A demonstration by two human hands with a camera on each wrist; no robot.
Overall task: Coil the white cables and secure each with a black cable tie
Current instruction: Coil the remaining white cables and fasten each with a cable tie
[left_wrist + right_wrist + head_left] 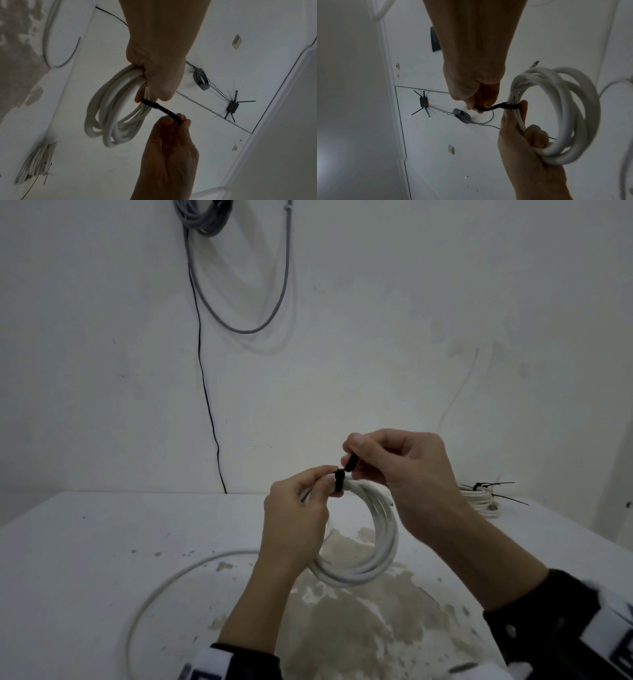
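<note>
— Left hand (294, 508)?
— Gripping the white cable coil (373, 546), held above the surface (102, 542).
— Right hand (404, 470)?
— Pinching the black cable tie (342, 474) tail, looped round the coil between both hands.

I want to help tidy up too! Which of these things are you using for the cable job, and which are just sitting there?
For the job:
- white coil, gripped by the left hand
- black tie round it, tail pinched by the right hand
- loose white cable on the table
- tied coils, already done

Just there:
- grey cable on the wall
- thin black wire
</note>
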